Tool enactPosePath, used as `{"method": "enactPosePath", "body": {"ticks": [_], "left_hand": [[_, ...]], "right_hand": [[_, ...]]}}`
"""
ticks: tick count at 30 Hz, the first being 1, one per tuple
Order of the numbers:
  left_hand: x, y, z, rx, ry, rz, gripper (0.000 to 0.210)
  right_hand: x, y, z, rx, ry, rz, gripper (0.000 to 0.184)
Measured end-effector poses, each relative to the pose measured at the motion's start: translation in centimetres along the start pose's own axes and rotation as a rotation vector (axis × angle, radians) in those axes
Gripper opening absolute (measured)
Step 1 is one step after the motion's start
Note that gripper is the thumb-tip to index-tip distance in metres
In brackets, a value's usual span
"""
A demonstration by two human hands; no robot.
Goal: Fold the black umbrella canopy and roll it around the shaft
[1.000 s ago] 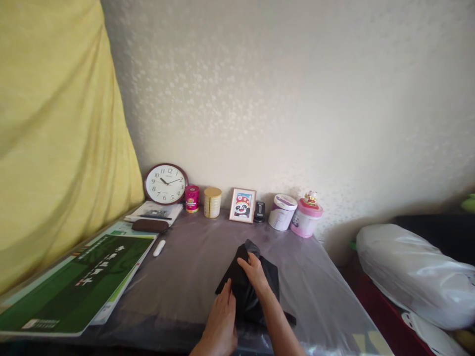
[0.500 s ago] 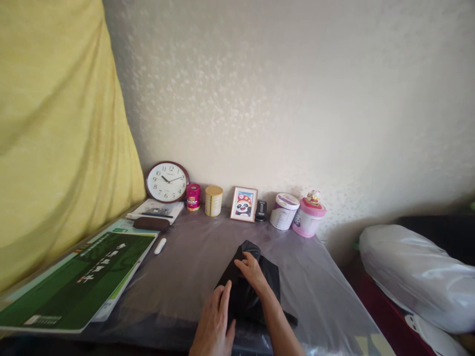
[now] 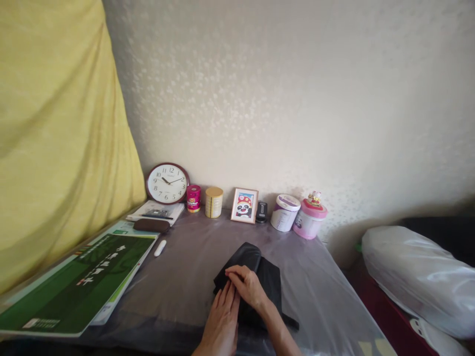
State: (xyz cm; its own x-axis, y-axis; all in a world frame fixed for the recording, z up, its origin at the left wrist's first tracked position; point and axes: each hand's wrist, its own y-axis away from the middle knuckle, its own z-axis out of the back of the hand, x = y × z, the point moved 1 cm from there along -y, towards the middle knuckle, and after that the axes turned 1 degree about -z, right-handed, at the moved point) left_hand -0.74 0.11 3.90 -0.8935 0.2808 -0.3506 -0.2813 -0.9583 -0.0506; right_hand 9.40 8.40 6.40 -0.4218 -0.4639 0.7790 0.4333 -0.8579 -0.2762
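A black, thin, folded bag-like sheet [image 3: 270, 277] lies on the covered table in front of me, its surface smooth and slightly shiny. One narrow corner sticks out to the lower right. My left hand [image 3: 223, 309] rests flat over its near left part, fingers stretched forward and close together. Across the left fingertips reaches my right hand [image 3: 247, 287], its fingers bent and its thumb close to them, seeming to pinch a fold of the black sheet. The pinched part is mostly hidden by the fingers.
A green booklet [image 3: 70, 291], brown case [image 3: 151, 226] and white stick-like object [image 3: 160, 248] lie left. Along the wall stand a clock [image 3: 168, 183], pink can [image 3: 193, 199], yellow-lidded can [image 3: 214, 202], panda picture frame [image 3: 244, 205] and two tubs [image 3: 285, 213]. The table's right edge borders a plastic-wrapped bundle [image 3: 419, 277].
My right hand has moved back and left, down to the left fingertips. The left hand has turned flatter onto the black sheet, whose upper fold now lies broader and flatter.
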Motion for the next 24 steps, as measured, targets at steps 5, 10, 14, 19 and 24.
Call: {"method": "enactPosePath", "body": {"ticks": [5,10,14,19,24], "left_hand": [[0.2,0.0,-0.9,0.020,-0.018,0.035,0.085],[0.0,-0.2,-0.7,0.106,-0.003,0.098,0.091],[0.2,-0.4,-0.9,0.129,0.075,0.123,0.092],[0.5,-0.6,-1.4,0.101,0.161,0.108,0.090],[0.1,-0.7,-0.4,0.172,0.084,0.149,0.090]], "right_hand": [[-1.5,0.0,0.1,-0.061,0.273,0.194,0.025],[-4.2,-2.5,0.8,-0.098,0.417,0.127,0.025],[-5.9,-4.7,1.7,-0.145,0.476,0.066,0.027],[-5.0,-4.4,2.6,-0.305,0.489,0.070,0.027],[-2.7,-1.3,1.2,-0.094,0.377,0.194,0.027]]}}
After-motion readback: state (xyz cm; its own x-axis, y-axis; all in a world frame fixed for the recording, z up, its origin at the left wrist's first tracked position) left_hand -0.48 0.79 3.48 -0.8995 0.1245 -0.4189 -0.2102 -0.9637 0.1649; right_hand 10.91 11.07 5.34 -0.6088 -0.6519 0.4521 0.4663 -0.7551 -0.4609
